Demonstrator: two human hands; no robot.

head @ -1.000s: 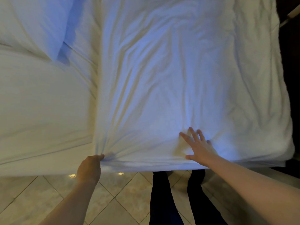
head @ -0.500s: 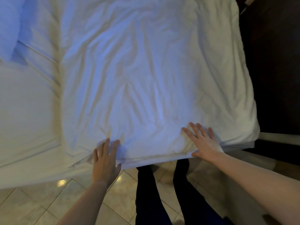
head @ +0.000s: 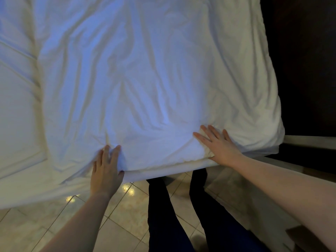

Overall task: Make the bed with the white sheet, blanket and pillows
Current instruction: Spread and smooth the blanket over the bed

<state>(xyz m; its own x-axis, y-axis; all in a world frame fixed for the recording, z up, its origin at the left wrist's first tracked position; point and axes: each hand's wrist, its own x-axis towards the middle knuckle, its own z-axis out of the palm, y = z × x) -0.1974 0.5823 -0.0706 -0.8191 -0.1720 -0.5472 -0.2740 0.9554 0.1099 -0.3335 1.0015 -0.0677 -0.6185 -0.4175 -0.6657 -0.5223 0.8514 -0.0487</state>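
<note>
White blanket (head: 145, 79) is spread over most of the bed (head: 156, 173), heavily creased, with long folds running from far to near. Its near hem lies along the near edge of the bed, and its right side hangs over the right edge. The white sheet (head: 18, 110) is left bare on the left part of the bed, smoother, with one seam line crossing it at far left.

Left hand (head: 107, 170) is laid on the blanket at the near hem, left of centre. Its grip is apart: fingers (head: 116, 151) are mostly straight and pressed down, cloth is puffed up between them, and the thumb is set at the hem.

Right hand (head: 221, 147) is laid flat on the blanket near the near-right corner. Its grip is apart too, with fingers splayed and the thumb at the hem. The hands are well apart. Both forearms are bare.

Legs (head: 163, 211) in dark trousers are seen between the arms, close to the bed, on a glossy beige tiled floor (head: 54, 226). A pale ledge (head: 309, 140) is seen at right against a dark background.
</note>
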